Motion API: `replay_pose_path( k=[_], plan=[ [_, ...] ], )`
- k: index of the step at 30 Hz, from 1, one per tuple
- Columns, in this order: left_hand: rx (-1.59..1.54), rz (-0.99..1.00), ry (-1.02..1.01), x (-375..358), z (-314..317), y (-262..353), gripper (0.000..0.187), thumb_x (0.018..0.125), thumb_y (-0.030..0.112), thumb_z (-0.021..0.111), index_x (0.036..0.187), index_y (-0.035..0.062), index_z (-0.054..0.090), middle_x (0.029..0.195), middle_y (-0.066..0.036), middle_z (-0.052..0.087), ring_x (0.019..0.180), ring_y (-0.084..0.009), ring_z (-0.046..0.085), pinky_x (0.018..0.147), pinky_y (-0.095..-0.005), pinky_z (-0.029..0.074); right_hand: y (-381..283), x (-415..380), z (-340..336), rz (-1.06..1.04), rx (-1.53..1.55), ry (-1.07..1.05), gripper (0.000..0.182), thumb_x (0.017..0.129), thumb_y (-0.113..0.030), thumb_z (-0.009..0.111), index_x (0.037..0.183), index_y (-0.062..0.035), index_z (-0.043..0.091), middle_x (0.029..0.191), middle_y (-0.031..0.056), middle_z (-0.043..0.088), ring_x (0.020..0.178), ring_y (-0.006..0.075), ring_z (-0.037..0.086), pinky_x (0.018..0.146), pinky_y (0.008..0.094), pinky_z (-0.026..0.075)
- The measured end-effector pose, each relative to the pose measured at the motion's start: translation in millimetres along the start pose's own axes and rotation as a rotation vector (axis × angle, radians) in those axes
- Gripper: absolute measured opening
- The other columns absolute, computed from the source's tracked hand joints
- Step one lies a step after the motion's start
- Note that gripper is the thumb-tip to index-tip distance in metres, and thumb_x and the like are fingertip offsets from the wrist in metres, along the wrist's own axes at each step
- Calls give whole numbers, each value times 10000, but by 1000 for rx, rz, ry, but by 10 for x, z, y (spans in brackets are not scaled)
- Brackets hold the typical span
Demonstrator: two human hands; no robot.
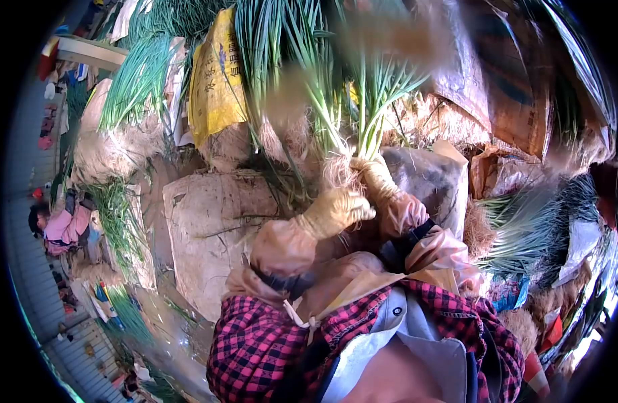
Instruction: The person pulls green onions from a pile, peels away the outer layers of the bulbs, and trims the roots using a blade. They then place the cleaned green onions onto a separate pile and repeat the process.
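Observation:
Both of my hands wear pale yellow gloves under pinkish sleeves. My right hand (378,180) is wrapped round the base of a bunch of green onions (372,124), whose leaves point away from me. Close beside it, my left hand (337,213) has its fingers curled just below the hanging roots (340,172) of another green onion bunch (325,111); what it grips, if anything, is hidden. The two bunches lean apart at the top and nearly meet at the roots.
A yellow printed sack (217,80) and piles of green onions (137,84) stand ahead and left. More green onions (524,228) lie at right. A worn board (218,221) is left of my arms. A person in pink (68,225) is far left.

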State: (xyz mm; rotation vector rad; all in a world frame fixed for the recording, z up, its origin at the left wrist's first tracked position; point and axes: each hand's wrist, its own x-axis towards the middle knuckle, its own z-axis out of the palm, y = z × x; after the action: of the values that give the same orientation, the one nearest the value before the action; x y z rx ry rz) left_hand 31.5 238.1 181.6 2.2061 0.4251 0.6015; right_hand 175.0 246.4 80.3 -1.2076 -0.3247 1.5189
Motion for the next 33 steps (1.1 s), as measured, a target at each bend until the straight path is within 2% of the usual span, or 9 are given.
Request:
replay_pose_path(
  k=[1,5,9,11,18,25,28,31,33],
  plan=[
    [-279,-416,-163,-128,-73,44,92,791,153,652,846,80,654,792,-57,632,755,-176,598,731,-286,480,-40,1,22,1,-42,-23,149,712,0,645,852,-40,617,694,19,604,557,119,528,514,236,410],
    [-173,-722,786,-294,-432,-284,239,848,324,583,931,107,636,882,-29,662,789,-125,617,675,-252,502,-38,-26,100,8,58,-156,134,745,-15,615,874,-50,609,705,4,599,551,106,520,499,232,395],
    [-391,-1060,444,-45,-561,-845,410,850,404,545,898,1,601,852,-119,625,786,-129,598,692,-228,513,-80,-53,71,80,158,-216,188,771,18,564,954,-21,580,786,26,607,644,123,564,582,232,455],
    [-486,-687,388,-96,19,-1259,383,836,388,581,859,6,598,851,-99,635,729,-159,610,663,-248,511,-97,-67,41,98,248,-233,205,782,28,539,982,-7,568,829,49,620,670,131,580,608,221,472],
    [158,-906,406,21,-27,-441,265,784,314,658,917,90,610,759,-87,648,653,-184,621,602,-314,490,-32,33,-91,283,68,-308,239,833,-193,557,992,-19,596,872,81,623,724,160,599,613,253,488],
    [23,-445,412,-256,9,-436,244,822,299,617,812,56,632,701,-68,645,574,-181,596,524,-301,468,-197,-150,46,345,249,-306,222,821,-87,592,1016,18,578,882,99,632,760,184,609,690,303,499],
    [-721,-994,-150,-547,-159,-445,266,861,300,573,962,57,609,687,-41,620,598,-143,582,525,-263,471,-83,2,-148,368,271,-355,197,818,-78,592,989,19,585,812,87,632,665,175,601,600,291,496],
    [242,-849,300,-616,-306,-651,429,857,339,568,1150,30,519,974,-140,611,797,-181,608,687,-292,515,-100,-22,6,347,131,-311,201,813,-72,594,988,27,583,817,85,630,678,170,599,610,288,495],
    [-51,-1036,466,-122,-305,-493,435,874,350,534,1176,37,521,869,-129,638,639,-152,584,582,-307,495,-74,-72,90,373,168,-338,202,810,-67,594,987,30,582,841,91,631,707,171,603,634,289,500]
  ],
)
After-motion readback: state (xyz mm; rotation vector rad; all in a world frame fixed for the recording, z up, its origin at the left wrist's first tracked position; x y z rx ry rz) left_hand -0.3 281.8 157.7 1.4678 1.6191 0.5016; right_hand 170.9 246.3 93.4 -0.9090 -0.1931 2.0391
